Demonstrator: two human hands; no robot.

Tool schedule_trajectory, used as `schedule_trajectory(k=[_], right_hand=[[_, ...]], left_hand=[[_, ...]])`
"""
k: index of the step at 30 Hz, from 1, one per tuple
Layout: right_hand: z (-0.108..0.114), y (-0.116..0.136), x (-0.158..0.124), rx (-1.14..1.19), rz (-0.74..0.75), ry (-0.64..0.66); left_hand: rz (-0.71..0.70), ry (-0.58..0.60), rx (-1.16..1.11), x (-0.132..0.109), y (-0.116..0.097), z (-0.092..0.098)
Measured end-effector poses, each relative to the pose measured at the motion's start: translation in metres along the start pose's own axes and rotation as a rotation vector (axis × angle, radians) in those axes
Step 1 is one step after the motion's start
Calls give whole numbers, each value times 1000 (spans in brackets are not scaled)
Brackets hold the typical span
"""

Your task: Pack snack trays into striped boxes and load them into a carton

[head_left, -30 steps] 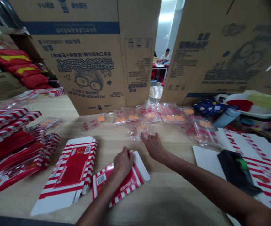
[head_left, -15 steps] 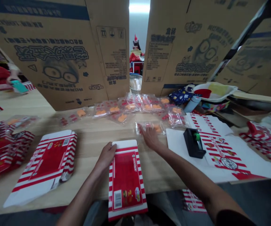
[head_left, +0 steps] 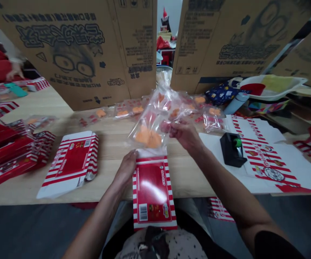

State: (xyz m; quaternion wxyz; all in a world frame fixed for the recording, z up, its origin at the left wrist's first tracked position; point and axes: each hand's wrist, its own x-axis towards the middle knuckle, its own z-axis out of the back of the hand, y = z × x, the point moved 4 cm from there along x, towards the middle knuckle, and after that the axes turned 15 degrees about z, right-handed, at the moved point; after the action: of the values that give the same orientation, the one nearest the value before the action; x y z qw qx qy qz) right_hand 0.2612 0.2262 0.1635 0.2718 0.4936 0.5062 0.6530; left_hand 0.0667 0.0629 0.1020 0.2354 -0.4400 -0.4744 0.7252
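— Where is the clear plastic bag (head_left: 148, 122) of orange pieces?

— It is held up over the worktop (head_left: 188, 180), its lower end brought against the white end flap of a red-and-white striped carton (head_left: 152, 190). That carton is laid flat, overhanging the near edge.

— And the right hand (head_left: 184, 135)?

— It is clenched, with the side of the bag pinched between the fingers.

— The left hand (head_left: 125, 169)?

— It is placed against the carton's 9 o'clock edge, fingers curled over it. Whether the carton is actually gripped cannot be told.

— What is set around them?

— A second flat carton (head_left: 71, 163) lies at 9 o'clock, with stacked red cartons (head_left: 7, 151) beyond it. A row of filled bags (head_left: 123, 111) is spread at 12 o'clock before upright cardboard sheets (head_left: 71, 54). At 3 o'clock, a black tape dispenser (head_left: 232, 149) stands on a printed carton blank (head_left: 266, 158). A co-worker's hand (head_left: 15, 73) is seen at 10 o'clock, at the far end of the worktop.
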Motion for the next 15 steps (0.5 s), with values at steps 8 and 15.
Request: schedule_trajectory(k=[8, 15], right_hand=[[-1, -11, -11, 367, -74, -128], [-13, -8, -9, 405, -81, -30]], left_hand=[[15, 53, -9, -18, -7, 8], [94, -31, -116, -18, 0, 13]])
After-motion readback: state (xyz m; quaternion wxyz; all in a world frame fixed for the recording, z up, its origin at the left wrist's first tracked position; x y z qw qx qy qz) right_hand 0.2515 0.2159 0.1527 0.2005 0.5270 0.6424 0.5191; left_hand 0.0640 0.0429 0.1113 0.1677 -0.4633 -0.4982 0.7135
